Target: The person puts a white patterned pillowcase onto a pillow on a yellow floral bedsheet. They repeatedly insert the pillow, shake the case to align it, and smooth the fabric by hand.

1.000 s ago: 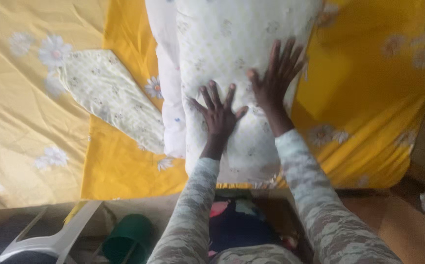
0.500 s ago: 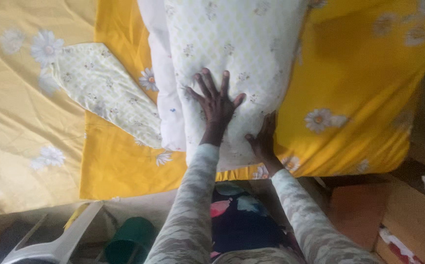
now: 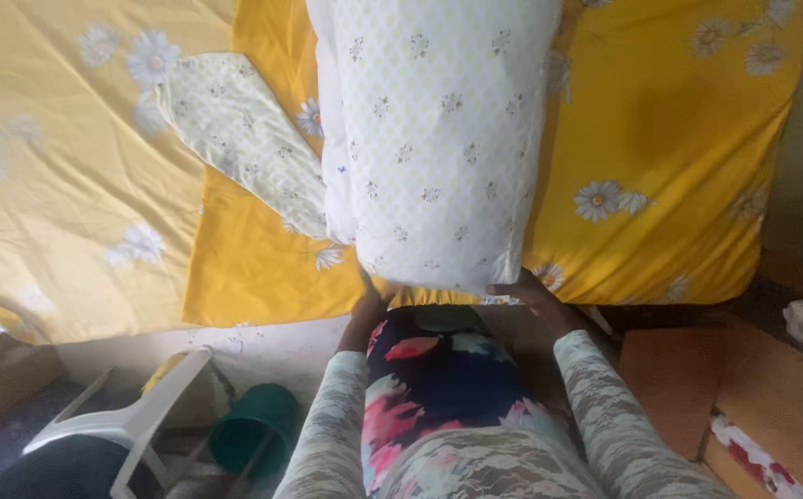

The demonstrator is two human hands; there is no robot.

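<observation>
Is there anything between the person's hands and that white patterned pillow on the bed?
Nothing visible. The left hand and right hand are both at the near end of the pillow, partly tucked under its edge, where it lies on the yellow bed sheet.

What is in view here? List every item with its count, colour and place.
pillow: one, white with a pale yellow lattice and small flowers, lying on the bed, its near end at the bed edge
second pillow: one, plain white, tucked against the left side of the first
bed sheet: one, deep yellow with daisies, covering the mattress
pale cover: one, light yellow with daisies, on the bed's left
pillowcase: one, pale patterned, flat on the sheet
plastic chair: one, white, floor lower left
bucket: one, green, beside the chair
cardboard boxes: brown, lower right
left hand: under the pillow's near end
right hand: at the pillow's near right corner
</observation>
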